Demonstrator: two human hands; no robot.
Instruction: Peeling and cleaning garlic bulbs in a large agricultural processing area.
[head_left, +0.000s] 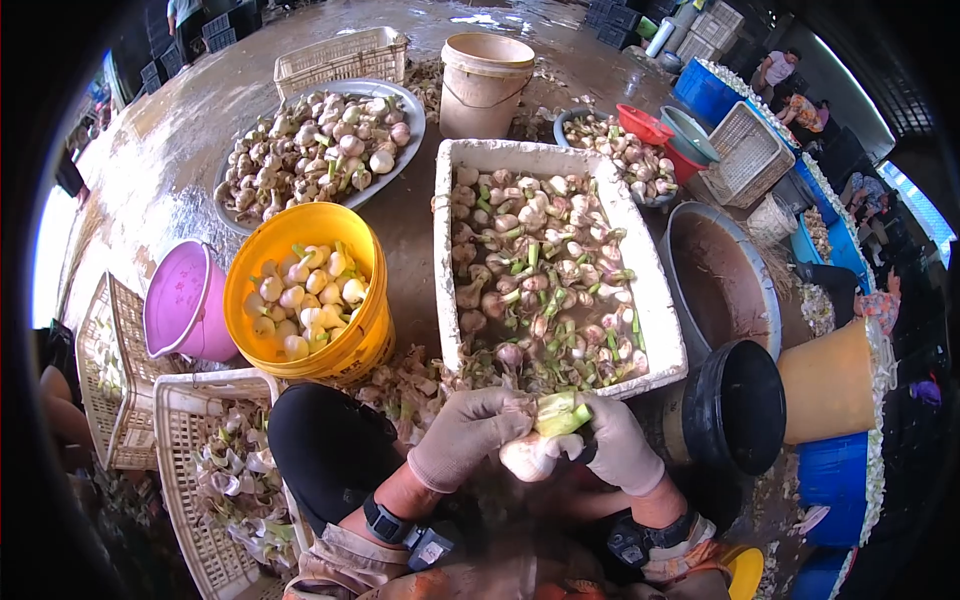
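Observation:
Both my hands wear light knitted gloves. My left hand (471, 435) grips the peeling outer skin of a garlic bulb (529, 456), near its cut green stem. On the bulb's other side, my right hand (621, 444) holds it by the stem and skin. Just beyond my hands stands a white foam box (652, 300) with many unpeeled garlic bulbs (532, 281) in murky water. A yellow bucket (367, 330) of peeled white garlic bulbs (311, 296) is to the left, beyond my knee.
Lower left, a plastic crate (176, 480) holds garlic skins. A metal basin (412, 112) heaped with garlic stands far left of a white bucket (480, 105). A purple bucket (184, 300) is at left; a black bucket (750, 412) and grey tub (769, 300) at right. Several people sit farther off.

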